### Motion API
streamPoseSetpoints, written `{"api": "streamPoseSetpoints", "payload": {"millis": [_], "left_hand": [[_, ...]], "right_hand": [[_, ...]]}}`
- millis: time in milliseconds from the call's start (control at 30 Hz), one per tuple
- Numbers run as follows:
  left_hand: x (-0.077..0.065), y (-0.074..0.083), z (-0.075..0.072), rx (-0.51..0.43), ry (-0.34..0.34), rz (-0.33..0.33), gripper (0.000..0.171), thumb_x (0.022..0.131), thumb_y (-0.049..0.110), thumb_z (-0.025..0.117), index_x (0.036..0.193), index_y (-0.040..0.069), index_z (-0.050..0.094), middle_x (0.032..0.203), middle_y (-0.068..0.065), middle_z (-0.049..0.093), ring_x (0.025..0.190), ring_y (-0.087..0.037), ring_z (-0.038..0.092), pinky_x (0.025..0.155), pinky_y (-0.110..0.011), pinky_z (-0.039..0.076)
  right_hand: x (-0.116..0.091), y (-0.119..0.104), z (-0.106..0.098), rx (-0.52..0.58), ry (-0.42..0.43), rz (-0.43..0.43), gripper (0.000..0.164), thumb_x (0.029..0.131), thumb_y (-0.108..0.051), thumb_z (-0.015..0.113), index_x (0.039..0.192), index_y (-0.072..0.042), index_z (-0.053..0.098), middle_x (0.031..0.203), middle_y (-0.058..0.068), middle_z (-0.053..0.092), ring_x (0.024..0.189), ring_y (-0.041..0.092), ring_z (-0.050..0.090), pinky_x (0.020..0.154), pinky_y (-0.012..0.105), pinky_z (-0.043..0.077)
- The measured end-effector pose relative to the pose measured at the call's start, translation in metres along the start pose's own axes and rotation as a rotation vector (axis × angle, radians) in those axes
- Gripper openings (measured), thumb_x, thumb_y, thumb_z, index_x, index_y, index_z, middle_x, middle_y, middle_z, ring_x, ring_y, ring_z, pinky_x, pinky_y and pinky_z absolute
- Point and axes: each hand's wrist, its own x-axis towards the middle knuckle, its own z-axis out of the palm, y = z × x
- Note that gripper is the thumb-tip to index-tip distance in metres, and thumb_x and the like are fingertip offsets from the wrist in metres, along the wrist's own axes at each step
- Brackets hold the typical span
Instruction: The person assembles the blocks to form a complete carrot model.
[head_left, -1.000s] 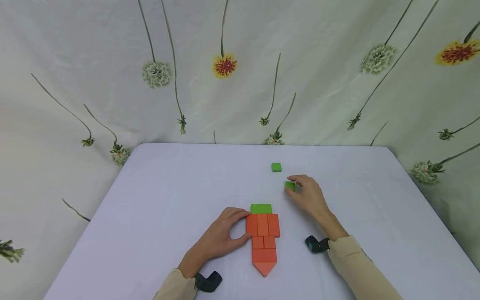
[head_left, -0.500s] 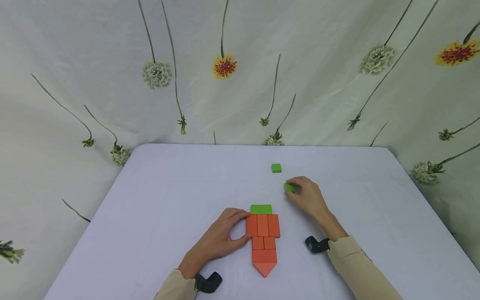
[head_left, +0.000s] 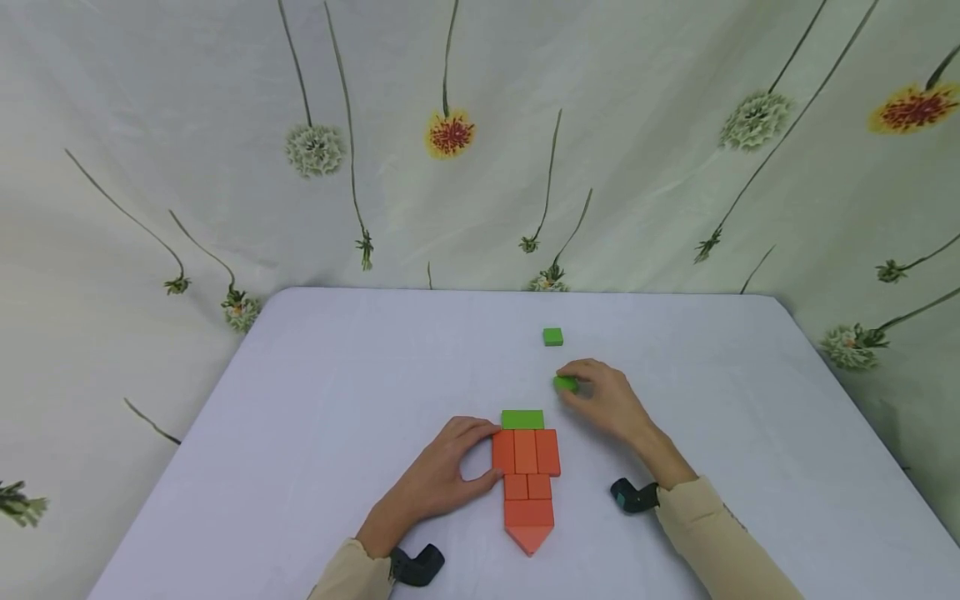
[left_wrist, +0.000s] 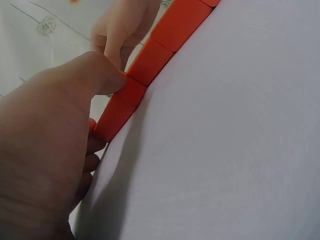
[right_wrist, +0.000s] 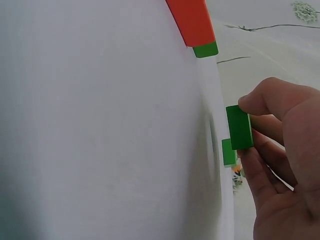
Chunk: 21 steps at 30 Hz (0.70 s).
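My right hand [head_left: 606,402] pinches a small green block [right_wrist: 240,127] between thumb and fingers, raised over the table beyond the arrangement. My left hand [head_left: 448,467] lies along the left side of a flat figure of orange blocks. Its index finger and thumb span the ends of the left tall orange block [head_left: 503,452], and the left wrist view shows the other fingers curled at the block's far end. The figure has more orange rectangles [head_left: 528,512], an orange triangle [head_left: 529,537] pointing toward me and a green rectangular block [head_left: 522,419] across its far end.
Another small green block [head_left: 552,337] lies farther back on the white-covered table [head_left: 360,358]. A cloth with printed flowers [head_left: 480,208] hangs behind the table. A black wrist camera [head_left: 417,566] is worn on the left wrist and another [head_left: 634,495] on the right.
The right hand has closed on the small green block, picked it up and carried it left and slightly toward me. The left hand and the orange figure stay where they were.
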Motion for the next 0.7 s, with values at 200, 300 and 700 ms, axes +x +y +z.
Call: {"api": "streamPoseSetpoints", "payload": {"millis": [200, 300, 700], "left_hand": [[0.000, 0.001, -0.001, -0.011, -0.009, -0.006, 0.055, 0.090, 0.032, 0.079, 0.140, 0.014, 0.062, 0.137, 0.001, 0.061, 0.131, -0.017, 0.052, 0.110, -0.040, 0.051], [0.000, 0.001, -0.002, -0.012, -0.009, -0.008, 0.055, 0.090, 0.032, 0.079, 0.139, 0.014, 0.062, 0.137, 0.001, 0.061, 0.131, -0.017, 0.052, 0.110, -0.040, 0.051], [0.000, 0.002, -0.002, -0.013, -0.007, -0.001, 0.055, 0.090, 0.031, 0.079, 0.140, 0.014, 0.062, 0.137, 0.000, 0.060, 0.131, -0.017, 0.053, 0.110, -0.039, 0.050]], "right_hand": [[-0.002, -0.006, 0.001, 0.024, -0.053, -0.047, 0.031, 0.088, -0.005, 0.077, 0.119, -0.006, 0.075, 0.123, 0.010, 0.071, 0.112, 0.028, 0.069, 0.100, 0.048, 0.056], [-0.003, -0.008, 0.002, 0.023, -0.079, -0.062, 0.031, 0.089, -0.006, 0.076, 0.120, -0.007, 0.075, 0.123, 0.009, 0.072, 0.113, 0.027, 0.068, 0.101, 0.048, 0.056], [-0.005, -0.012, 0.007, 0.019, -0.171, -0.119, 0.031, 0.091, -0.005, 0.072, 0.122, -0.008, 0.074, 0.127, 0.007, 0.070, 0.119, 0.026, 0.066, 0.105, 0.046, 0.054]]}}
